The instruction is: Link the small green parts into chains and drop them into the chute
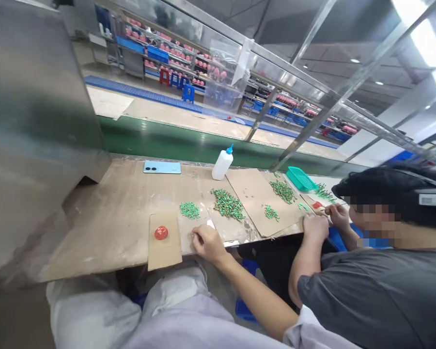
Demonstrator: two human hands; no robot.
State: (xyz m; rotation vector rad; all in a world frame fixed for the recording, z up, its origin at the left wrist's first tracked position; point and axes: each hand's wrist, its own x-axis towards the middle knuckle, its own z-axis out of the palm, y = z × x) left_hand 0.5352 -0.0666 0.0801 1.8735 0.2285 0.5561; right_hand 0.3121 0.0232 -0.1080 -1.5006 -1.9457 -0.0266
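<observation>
My right hand (pixel 208 244) rests at the table's front edge with its fingers curled together in a pinch. Whatever is between the fingertips, if anything, is too small or hidden to make out. To the left of it, a cardboard piece (pixel 164 254) overhangs the edge and bears a shiny red blob or small red dish (pixel 161 232). Just beyond the hand lies a heap of small green pieces (pixel 189 210). A larger heap of green and brownish pieces (pixel 228 204) spreads further right. My left hand is out of the picture.
A white squeeze bottle (pixel 222 165) with a blue cap and a light-blue phone (pixel 162 167) are at the table's back. A co-worker (pixel 378 271) sits at the right, near a green basket (pixel 301 179) and more heaps. A metal panel (pixel 32 135) bounds the left.
</observation>
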